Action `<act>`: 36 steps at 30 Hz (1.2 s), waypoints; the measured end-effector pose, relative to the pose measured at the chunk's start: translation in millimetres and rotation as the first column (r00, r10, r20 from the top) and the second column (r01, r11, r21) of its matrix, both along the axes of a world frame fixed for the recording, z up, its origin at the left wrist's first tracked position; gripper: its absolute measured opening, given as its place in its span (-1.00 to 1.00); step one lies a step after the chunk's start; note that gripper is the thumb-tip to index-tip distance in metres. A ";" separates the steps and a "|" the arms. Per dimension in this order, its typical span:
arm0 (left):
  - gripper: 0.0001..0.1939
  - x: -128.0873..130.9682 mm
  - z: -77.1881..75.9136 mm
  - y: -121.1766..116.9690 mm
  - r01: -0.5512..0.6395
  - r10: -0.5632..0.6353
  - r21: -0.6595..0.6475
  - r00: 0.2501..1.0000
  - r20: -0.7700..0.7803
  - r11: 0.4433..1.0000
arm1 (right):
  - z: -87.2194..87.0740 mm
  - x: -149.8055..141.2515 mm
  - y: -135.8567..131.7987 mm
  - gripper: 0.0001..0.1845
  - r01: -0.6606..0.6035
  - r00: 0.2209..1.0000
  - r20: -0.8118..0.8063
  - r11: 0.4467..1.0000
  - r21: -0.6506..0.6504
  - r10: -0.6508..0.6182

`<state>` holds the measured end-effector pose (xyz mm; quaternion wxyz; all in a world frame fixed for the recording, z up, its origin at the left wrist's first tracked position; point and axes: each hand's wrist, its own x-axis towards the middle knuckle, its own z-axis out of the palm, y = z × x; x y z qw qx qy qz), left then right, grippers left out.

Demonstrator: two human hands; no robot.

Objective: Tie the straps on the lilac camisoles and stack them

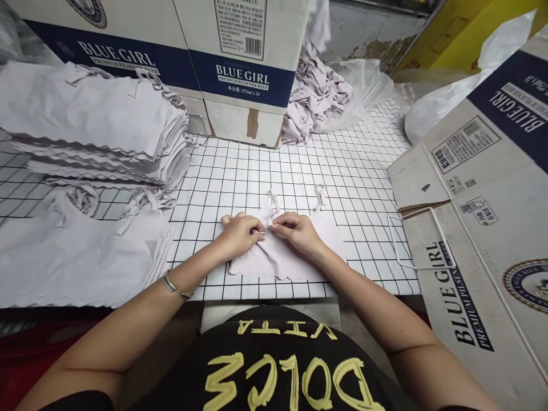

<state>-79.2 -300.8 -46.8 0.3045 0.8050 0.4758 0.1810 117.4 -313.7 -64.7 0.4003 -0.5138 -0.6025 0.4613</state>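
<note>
In front of me a pale pink camisole top lies on the grid-patterned table, its wavy hem towards me. Two thin straps stick up from its far edge. My left hand pinches the fabric near the base of the left strap. Close beside it, my right hand is pinched on the same spot, thumb and forefinger together at the strap's lower end. The right strap stands loose, apart from both hands. What exactly lies between the fingertips is partly hidden.
Stacks of similar tops lie at the left. A beer carton stands at the back, beside a heap of crumpled pink garments and clear plastic bags. Another carton borders the right side, with a white wire frame against it.
</note>
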 end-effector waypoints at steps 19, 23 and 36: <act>-0.84 2.3 4.6 -2.3 -0.114 0.116 -0.038 0.992 0.055 0.993 | 6.9 -6.3 -5.9 -0.88 -0.007 0.997 0.076 0.993 0.116 -0.001; -0.81 2.3 4.5 -2.0 -0.098 0.099 -0.016 0.992 0.072 0.995 | 5.3 -6.1 -6.6 -0.89 -0.013 0.997 0.079 0.990 0.141 0.002; -0.83 8.9 13.7 -4.7 -0.113 0.113 -0.131 0.994 -0.005 0.985 | -2.2 -15.2 -12.0 -0.90 0.040 0.984 0.154 0.954 0.297 -0.089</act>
